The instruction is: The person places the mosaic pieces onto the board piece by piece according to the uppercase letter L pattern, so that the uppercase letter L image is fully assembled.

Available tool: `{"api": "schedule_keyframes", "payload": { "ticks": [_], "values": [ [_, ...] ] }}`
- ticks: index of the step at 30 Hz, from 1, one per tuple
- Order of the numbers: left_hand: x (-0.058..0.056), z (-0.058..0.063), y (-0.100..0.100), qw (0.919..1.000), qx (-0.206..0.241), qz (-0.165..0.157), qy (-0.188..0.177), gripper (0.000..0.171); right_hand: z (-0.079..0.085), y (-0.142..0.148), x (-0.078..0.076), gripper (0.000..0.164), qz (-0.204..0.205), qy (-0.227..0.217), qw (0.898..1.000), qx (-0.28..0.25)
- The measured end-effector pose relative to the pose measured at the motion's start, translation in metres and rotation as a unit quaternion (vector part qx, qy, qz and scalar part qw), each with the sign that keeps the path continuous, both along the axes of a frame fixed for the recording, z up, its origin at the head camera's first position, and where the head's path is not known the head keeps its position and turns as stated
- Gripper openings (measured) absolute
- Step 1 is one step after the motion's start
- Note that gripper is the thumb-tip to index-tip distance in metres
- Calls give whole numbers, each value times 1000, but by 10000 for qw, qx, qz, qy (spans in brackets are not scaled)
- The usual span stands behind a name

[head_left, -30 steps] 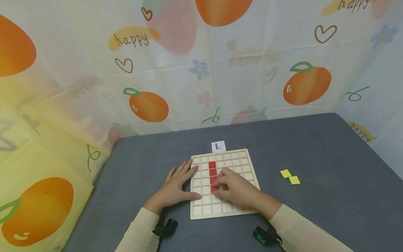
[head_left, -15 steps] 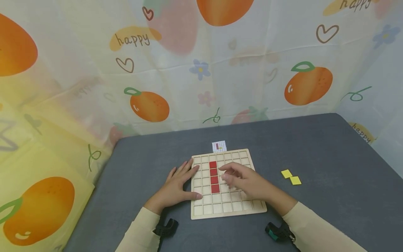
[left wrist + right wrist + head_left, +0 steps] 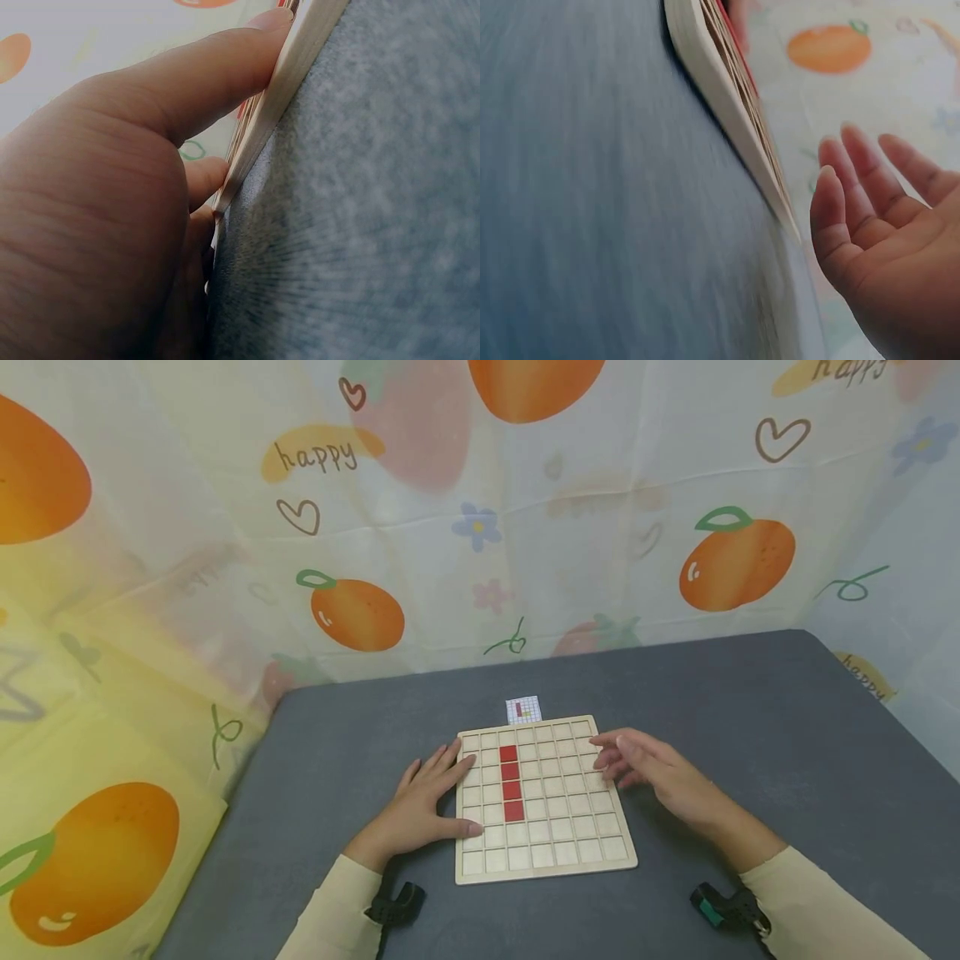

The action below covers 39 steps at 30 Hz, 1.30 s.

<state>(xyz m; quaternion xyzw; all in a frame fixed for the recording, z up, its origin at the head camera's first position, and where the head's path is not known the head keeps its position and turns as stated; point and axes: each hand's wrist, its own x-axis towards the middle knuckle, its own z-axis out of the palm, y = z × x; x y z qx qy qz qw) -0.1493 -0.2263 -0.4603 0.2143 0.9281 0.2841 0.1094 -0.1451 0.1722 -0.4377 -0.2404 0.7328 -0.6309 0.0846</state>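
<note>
A wooden grid board (image 3: 543, 853) lies on the grey table, with a column of several red tiles (image 3: 511, 781) set in its left half. My left hand (image 3: 438, 797) rests flat against the board's left edge, fingers straight and thumb along the rim; the left wrist view shows that hand (image 3: 112, 225) pressed to the board's side (image 3: 279, 94). My right hand (image 3: 637, 764) hovers open over the board's right edge, holding nothing. The right wrist view shows its relaxed fingers (image 3: 855, 195) beside the board's edge (image 3: 731, 105). The two yellow tiles seen earlier are hidden behind this hand.
A small printed pattern card (image 3: 522, 710) lies just beyond the board's far edge. The grey table (image 3: 765, 710) stretches to the right and left of the board. A fruit-print cloth backdrop (image 3: 480, 527) surrounds the table's far and left sides.
My right hand has let go of the lowest red tile and moved right across the board to its right edge, now covering the yellow tiles. The left hand has stayed put.
</note>
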Motion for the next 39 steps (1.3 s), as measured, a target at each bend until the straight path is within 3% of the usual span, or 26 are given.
{"api": "schedule_keyframes", "payload": {
  "ticks": [8, 14, 20, 25, 29, 35, 39],
  "values": [
    [0, 0, -1, 10000, 54, -39, -3, 109, 6, 51, -8, 51, -640, 233, 9962, 536],
    [0, 0, 0, 10000, 73, -31, -20, 109, 6, 82, -14, 59, -1027, -199, 9865, 1260],
    [1, 0, 0, 9999, 105, -30, -4, 109, 3, 98, -19, 64, -1052, -626, 9713, 2041],
    [1, 0, -1, 9999, 102, -23, -7, 109, 1, 102, -19, 52, -905, -410, 9605, 2601],
    [1, 0, -1, 10000, 87, -29, -14, 109, -2, 104, -17, 41, -684, -123, 9582, 2776],
    [1, -1, -1, 10000, 85, -16, -35, 110, -8, 102, -18, 43, -559, 521, 9482, 3085],
    [0, -1, -1, 10000, 66, -20, -26, 110, -9, 100, -18, 42, -600, 616, 9449, 3160]
  ]
}}
